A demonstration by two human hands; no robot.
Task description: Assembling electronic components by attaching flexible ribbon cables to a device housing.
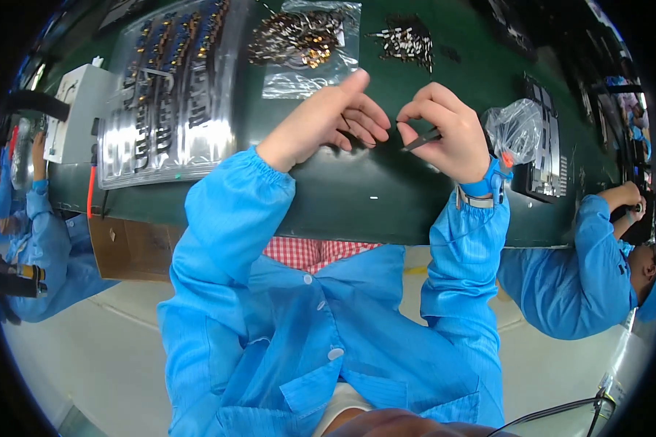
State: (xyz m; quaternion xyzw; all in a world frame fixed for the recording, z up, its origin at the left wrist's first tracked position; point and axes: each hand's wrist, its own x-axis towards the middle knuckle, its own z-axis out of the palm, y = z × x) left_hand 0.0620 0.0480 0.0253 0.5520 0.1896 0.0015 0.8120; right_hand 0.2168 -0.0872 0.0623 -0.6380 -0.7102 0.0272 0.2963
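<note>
My right hand (448, 131) is closed round dark tweezers (424, 139), whose narrow end points left and down. To its left, my left hand (332, 120) is held above the green table with the thumb raised and the fingers loosely stretched apart. A thin dark line shows by its fingers, too small to name. Beyond the left hand lies a clear plastic bag (288, 86) with a heap of small metal cable-like parts (299, 38) on it. Further right, a smaller pile of dark and silvery parts (407, 42) rests on the table.
Clear plastic trays (222, 142) with rows of small parts stand at the left, beside a white box (80, 109). At the right are a crumpled plastic bag (514, 127) and a black rack (547, 160). A cardboard box (135, 247) sits below the table edge. Co-workers sit at both sides.
</note>
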